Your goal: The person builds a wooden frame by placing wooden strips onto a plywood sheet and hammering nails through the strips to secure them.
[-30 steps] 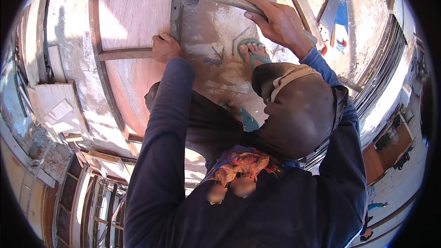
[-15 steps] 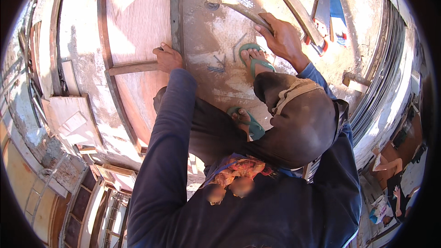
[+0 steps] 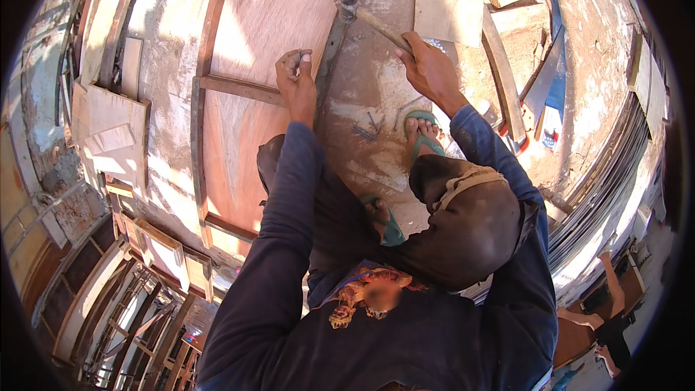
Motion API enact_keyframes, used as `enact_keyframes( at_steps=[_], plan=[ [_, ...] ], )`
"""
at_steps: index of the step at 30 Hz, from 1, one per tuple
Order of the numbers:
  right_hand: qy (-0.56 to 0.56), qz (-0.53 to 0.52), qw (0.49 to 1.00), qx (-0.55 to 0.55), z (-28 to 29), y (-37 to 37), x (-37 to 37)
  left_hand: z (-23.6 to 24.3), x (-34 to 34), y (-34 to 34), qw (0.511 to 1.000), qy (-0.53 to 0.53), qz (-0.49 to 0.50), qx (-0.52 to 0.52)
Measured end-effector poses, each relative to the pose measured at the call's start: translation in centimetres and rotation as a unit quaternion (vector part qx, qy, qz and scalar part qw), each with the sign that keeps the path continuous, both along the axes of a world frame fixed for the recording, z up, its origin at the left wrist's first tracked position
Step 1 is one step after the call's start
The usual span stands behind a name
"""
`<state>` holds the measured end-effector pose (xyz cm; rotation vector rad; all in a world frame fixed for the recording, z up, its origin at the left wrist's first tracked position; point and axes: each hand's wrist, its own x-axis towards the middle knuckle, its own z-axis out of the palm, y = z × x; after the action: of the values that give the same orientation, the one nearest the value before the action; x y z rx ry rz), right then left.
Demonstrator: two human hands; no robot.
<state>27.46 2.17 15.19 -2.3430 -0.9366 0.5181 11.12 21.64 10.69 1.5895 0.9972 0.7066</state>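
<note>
My right hand (image 3: 432, 76) grips a hammer (image 3: 382, 30) by its wooden handle. The metal head hangs over the right rail (image 3: 333, 51) of a wood-framed plywood panel (image 3: 279, 14). My left hand (image 3: 297, 87) is closed, fingertips pinched toward the thumb, above the spot where the panel's crossbar (image 3: 242, 90) runs toward that rail. Whatever sits between those fingertips is too small to make out. Several loose nails (image 3: 369, 129) lie on the floor between the panel and my sandalled foot (image 3: 423, 134).
Right of the hammer are a pale board (image 3: 449, 0), a curved-looking wood strip (image 3: 503, 76) and a handsaw (image 3: 544, 76). Long stacked strips (image 3: 604, 166) line the far right. Plywood offcuts (image 3: 108, 137) lie at left. Another person's arm (image 3: 614, 286) shows at lower right.
My left hand has come up off the crossbar and its fingers have curled together. The hammer has swung nearer the panel's right rail. The whole view has shifted.
</note>
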Motion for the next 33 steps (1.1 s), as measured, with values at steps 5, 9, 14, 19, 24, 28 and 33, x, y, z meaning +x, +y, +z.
enact_keyframes(
  at_steps=[5,9,14,19,24,28,33],
  plan=[
    [0.028,-0.064,0.997,0.022,-0.9,-1.2,0.3,-0.5,3.7,1.7,0.998,0.005,-0.037,-0.047],
    [0.058,-0.098,0.993,0.027,-1.3,-2.5,0.4,-3.1,5.7,2.5,0.994,0.053,-0.099,-0.014],
    [0.08,-0.141,0.987,0.024,-1.9,-4.2,0.3,-2.7,6.4,1.2,0.984,0.112,-0.122,0.071],
    [0.09,-0.133,0.986,0.044,-1.5,-4.4,0.1,-3.1,5.8,1.0,0.985,0.091,-0.077,0.125],
    [0.093,-0.112,0.989,0.03,-0.6,-3.8,-0.2,-3.9,5.7,0.4,0.978,0.098,-0.072,0.168],
    [0.092,-0.088,0.989,0.08,-0.1,-3.1,-0.6,-4.7,5.5,0.0,0.981,0.057,-0.048,0.18],
    [0.096,-0.063,0.99,0.081,0.1,-2.6,-0.9,-4.8,5.2,0.4,0.983,0.095,-0.052,0.148]
  ],
)
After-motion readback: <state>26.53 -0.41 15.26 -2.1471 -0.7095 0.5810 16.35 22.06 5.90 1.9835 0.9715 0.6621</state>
